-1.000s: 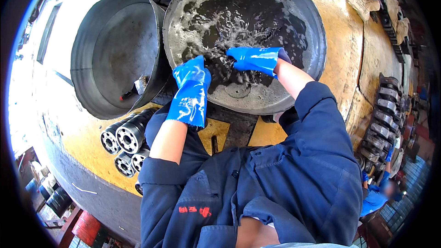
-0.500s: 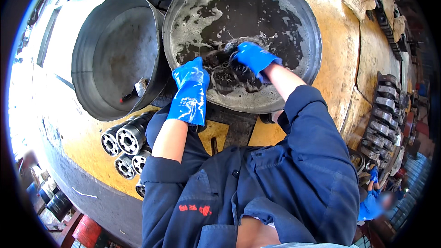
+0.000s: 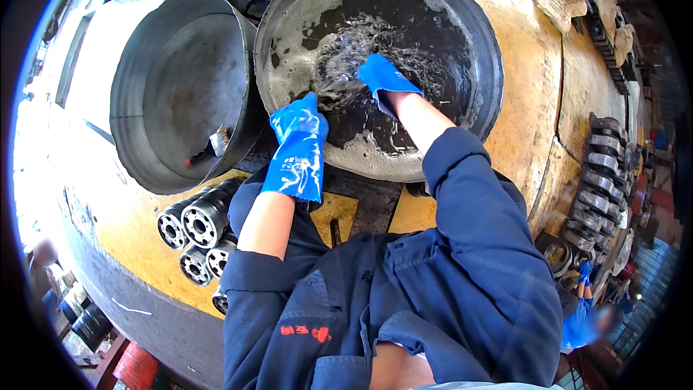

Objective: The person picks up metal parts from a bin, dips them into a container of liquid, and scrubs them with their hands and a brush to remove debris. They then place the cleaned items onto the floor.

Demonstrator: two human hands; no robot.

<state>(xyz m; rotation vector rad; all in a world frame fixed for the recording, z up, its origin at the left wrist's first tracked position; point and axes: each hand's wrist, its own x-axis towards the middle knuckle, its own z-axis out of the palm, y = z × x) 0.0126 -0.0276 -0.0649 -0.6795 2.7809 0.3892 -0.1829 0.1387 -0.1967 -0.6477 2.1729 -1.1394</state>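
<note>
A wide round metal basin [image 3: 488,43] holds dark liquid [image 3: 419,18] with pale foam around its edge. My right hand [image 3: 386,78], in a blue rubber glove, is over the middle of the liquid, fingers closed; splashing water beside it hides whatever they hold. My left hand [image 3: 298,121], gloved the same way, is closed at the basin's near left rim. What is in it is hidden by the glove and the churned liquid.
To the left stands a second metal tub [image 3: 133,112] with a brush [image 3: 216,142] in it. Several cylindrical metal parts [image 3: 206,222] lie stacked near my left forearm. A crankshaft-like part [image 3: 603,173] lies at the right. Another person's blue sleeve [image 3: 575,326] shows far right.
My right hand has shifted slightly up and left, and the liquid now splashes widely across the basin. Foam has spread apart. My left hand has stayed nearly in place.
</note>
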